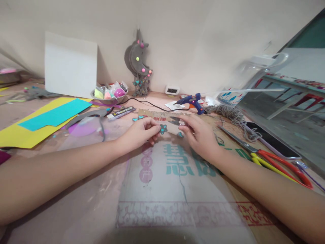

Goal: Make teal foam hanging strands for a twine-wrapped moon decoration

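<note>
My left hand [146, 131] pinches a small grey star-shaped piece [164, 128] with teal bits on it, between thumb and fingers. Close to its right, my right hand [200, 134] is closed on a dark grey pointed piece [174, 120], blurred, whose kind I cannot make out. Under the right fingertips shows a small teal piece [180, 135]. A few teal heart-like pieces [138, 118] lie just behind my left hand. Both hands are above a printed cardboard sheet [152, 189] with a clear film over it.
A blue glue gun [190, 100] stands behind the hands, its cord trailing left. Grey yarn [228, 115], red-and-yellow scissors [284, 166] and a phone [271, 139] lie right. Left are teal paper [54, 115] and a bowl [110, 100]. A grey moon ornament [137, 62] leans on the wall.
</note>
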A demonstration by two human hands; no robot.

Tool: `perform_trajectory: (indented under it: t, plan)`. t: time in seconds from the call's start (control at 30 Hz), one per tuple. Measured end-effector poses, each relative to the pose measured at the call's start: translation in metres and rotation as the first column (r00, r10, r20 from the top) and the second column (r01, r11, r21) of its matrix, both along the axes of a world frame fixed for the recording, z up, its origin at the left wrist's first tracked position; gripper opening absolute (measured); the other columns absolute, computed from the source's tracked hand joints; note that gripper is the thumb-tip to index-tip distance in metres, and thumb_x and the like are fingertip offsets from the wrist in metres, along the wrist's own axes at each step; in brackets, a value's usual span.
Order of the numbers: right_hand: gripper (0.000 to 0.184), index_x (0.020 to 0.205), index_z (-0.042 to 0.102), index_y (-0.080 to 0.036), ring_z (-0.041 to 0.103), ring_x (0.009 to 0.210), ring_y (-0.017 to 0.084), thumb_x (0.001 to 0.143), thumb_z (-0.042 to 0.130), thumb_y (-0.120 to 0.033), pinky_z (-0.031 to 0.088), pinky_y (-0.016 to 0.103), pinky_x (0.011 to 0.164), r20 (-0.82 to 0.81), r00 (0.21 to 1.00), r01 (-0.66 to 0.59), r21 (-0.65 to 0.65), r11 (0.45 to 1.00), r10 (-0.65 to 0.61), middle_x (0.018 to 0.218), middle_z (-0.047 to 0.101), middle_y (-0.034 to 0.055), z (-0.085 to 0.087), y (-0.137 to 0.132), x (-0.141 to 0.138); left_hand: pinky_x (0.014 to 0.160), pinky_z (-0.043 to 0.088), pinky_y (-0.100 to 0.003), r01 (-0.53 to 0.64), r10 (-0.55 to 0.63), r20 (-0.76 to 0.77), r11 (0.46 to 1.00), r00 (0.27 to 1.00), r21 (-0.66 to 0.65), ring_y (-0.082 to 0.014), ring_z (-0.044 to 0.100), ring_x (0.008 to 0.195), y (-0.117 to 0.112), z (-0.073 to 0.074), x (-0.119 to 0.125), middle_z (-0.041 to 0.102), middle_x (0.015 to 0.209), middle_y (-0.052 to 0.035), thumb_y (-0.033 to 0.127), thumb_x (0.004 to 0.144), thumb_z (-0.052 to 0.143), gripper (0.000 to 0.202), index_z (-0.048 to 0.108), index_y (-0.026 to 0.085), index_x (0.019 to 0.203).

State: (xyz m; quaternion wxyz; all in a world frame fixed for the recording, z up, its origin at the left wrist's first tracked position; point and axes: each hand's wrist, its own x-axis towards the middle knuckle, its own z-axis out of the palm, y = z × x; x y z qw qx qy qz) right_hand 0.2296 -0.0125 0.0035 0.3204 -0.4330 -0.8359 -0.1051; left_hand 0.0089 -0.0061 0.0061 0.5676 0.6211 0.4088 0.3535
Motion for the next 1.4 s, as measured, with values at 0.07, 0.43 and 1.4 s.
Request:
perform_trajectory:
  t: [0.07,0.43,1.4]
  plan:
    - [0.031,0.118,0.056,-0.018,0.059,0.1,0.024,0.095,0.041,-0.033,0.046,0.038,0.084,-0.136,0.991,-0.003,-0.054,0.999,-0.004,0.108,0.065,0.0109,0.0,0.001,0.0,0.046,0.043,-0.015,0.001,-0.001,0.004,1.0,1.0,-0.004,-0.0056,0.054,0.051,0.0,0.0,0.0,0.06,0.065,0.0024,0.03,0.085,0.057,0.016,0.05,0.016,0.082]
    - [0.028,0.103,0.06,-0.015,0.056,0.069,0.017,0.087,0.051,-0.036,0.043,0.03,0.063,-0.296,0.953,-0.032,-0.296,0.955,-0.06,0.081,0.063,0.005,0.004,-0.004,-0.008,0.045,0.04,-0.014,0.046,-0.046,0.007,0.999,0.999,0.024,-0.0049,0.052,0.051,0.0,-0.001,-0.001,0.058,0.065,0.003,0.029,0.087,0.054,0.015,0.049,0.016,0.082]
    - [0.024,0.093,0.067,-0.017,0.04,0.053,0.01,0.083,0.057,-0.037,0.032,0.023,0.049,-0.513,0.852,-0.199,-0.501,0.842,-0.103,0.06,0.049,-0.0031,0.011,-0.017,-0.027,0.043,0.035,-0.018,0.141,-0.11,-0.152,0.967,0.982,0.211,-0.0067,0.044,0.045,-0.005,-0.001,-0.001,0.053,0.055,0.0045,0.033,0.081,0.059,0.018,0.053,0.018,0.072]
